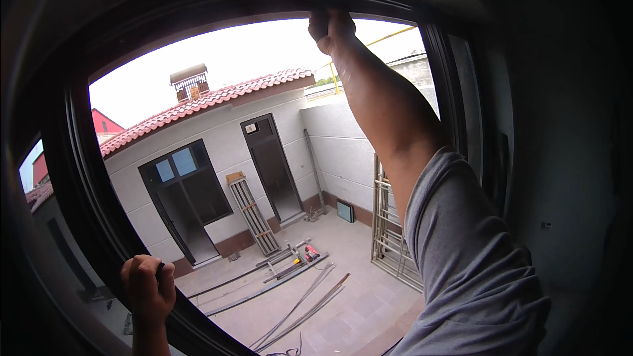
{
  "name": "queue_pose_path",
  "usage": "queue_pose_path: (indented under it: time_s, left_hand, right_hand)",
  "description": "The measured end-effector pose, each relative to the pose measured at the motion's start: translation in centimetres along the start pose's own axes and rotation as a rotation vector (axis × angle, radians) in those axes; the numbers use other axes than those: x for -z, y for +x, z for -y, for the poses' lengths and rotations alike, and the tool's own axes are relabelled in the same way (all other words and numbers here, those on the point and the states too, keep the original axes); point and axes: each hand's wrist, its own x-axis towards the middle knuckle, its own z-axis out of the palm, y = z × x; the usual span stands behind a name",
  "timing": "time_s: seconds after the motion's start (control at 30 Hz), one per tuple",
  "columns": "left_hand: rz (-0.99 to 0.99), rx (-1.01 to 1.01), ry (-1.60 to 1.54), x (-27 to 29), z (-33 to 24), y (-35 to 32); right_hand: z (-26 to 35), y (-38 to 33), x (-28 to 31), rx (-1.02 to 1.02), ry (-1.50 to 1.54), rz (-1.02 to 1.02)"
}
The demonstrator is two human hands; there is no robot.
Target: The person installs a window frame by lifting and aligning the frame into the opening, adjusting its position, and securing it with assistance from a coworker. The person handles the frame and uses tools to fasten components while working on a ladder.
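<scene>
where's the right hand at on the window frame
In the head view the right hand is raised to the top centre of the dark window frame, gripping its upper rail, well above and to the right of the left hand on the lower-left edge.

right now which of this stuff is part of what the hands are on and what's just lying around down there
In hand:
- dark window frame
- right hand, gripping the frame's top rail
- left hand, closed on the frame's lower edge, a small dark thing poking out of the fist

Lying about in the courtyard:
- long metal strips on the paving
- red power tool
- ladder-like rack leaning on the wall
- metal grille
</scene>
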Motion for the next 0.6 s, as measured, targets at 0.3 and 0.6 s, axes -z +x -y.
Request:
queue_pose_path:
  time_s: [0.3,0.6]
  left_hand:
    - [-0.022,-0.001,-0.035,0.4,-0.5,0.7]
    - [-0.132,-0.080,-0.169,-1.1,-0.7,1.3]
  right_hand:
    - [0.6,1.4,0.6,0.081,-0.219,-0.158]
    - [-9.5,-12.0,-10.3,0.403,-0.968,0.315]
